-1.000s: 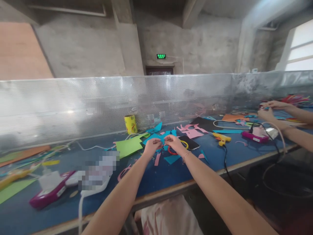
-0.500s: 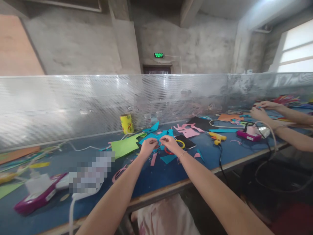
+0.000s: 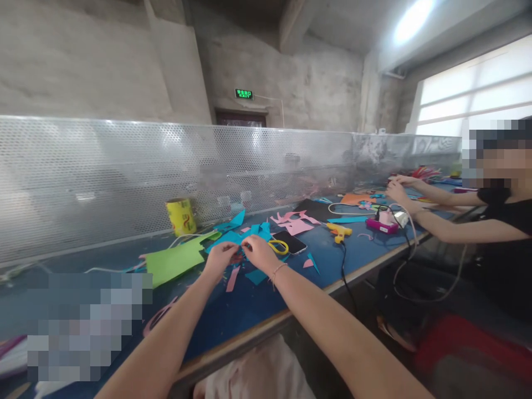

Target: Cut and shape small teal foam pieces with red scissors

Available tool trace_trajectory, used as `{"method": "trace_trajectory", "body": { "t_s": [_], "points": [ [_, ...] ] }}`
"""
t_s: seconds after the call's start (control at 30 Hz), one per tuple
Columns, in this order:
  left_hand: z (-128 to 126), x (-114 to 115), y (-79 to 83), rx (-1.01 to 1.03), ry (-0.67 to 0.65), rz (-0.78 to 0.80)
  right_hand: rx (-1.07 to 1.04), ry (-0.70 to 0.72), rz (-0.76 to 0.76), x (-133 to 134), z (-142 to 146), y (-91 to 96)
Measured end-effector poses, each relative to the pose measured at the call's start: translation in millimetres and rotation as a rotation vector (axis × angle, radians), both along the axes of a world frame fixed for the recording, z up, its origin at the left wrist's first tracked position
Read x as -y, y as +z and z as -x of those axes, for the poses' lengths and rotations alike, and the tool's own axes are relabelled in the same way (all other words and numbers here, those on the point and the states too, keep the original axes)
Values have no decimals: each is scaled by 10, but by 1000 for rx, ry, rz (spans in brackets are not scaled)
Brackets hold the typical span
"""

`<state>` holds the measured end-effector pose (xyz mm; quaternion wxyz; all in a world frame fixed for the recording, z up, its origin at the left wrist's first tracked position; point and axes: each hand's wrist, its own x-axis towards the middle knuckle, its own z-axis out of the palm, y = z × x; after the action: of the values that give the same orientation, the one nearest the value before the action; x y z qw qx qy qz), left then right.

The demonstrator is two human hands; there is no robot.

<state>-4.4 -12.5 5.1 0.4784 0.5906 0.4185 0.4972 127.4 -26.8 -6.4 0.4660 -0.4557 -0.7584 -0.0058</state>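
Both hands meet over the middle of the blue worktop, fingertips pinched together on a small piece held between them; the piece is too small and too hidden by the fingers to identify. Left hand is curled, thumb and forefinger closed on the piece from the left. Right hand is likewise closed on it from the right; a thin bracelet sits at that wrist. The held piece hangs just above the worktop, over a scatter of teal paper scraps. A pink paper strip lies just below the left hand, a teal offcut just below the right. A yellow ring and a dark phone lie just right of the right hand. A green paper sheet lies to the left, a yellow can stands behind it against the perforated metal screen. Pink cut-outs and a yellow glue gun lie farther right. A co-worker's hands are busy at the far right end, well apart.
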Motion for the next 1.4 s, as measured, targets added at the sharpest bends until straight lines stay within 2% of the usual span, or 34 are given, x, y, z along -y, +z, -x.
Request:
{"method": "trace_trajectory", "body": {
  "t_s": [0.27, 0.67, 1.1, 1.4],
  "points": [
    [-9, 3, 19, 109, -42, 60, 71, -42, -83, -20, 6, -10],
    [-23, 40, 28, 293, -62, 124, 28, 116, -181, -112, -89, -88],
    [15, 32, 49, 296, -76, 201, 105, 172, -192, -79, -127, -61],
    [14, 18, 36, 275, -107, 195, 221, 116, -190, -14, -128, -55]
  ]
}}
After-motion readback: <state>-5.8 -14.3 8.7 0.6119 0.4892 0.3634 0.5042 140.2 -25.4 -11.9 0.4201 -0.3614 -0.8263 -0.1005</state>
